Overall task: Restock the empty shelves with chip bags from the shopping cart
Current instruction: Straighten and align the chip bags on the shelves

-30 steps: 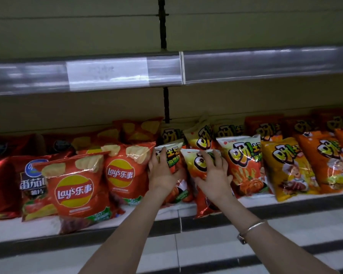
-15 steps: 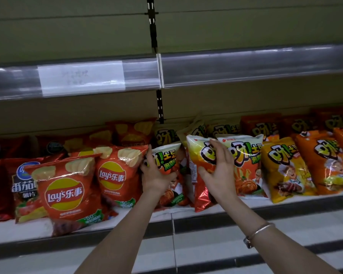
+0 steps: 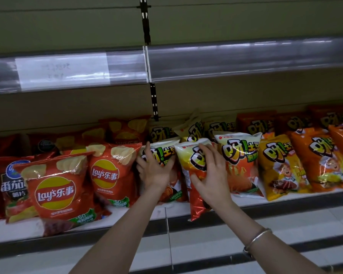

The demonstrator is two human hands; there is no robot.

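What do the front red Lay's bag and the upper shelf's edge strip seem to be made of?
Front red Lay's chip bag: probably glossy plastic film; it crinkles and shows glare. Clear edge strip on the upper shelf: likely smooth transparent plastic; a paper label shows through.

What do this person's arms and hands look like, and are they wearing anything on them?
The left forearm and right forearm are bare, no sleeves in view. The left hand and right hand wear no gloves. A thin silver bangle circles the right wrist.
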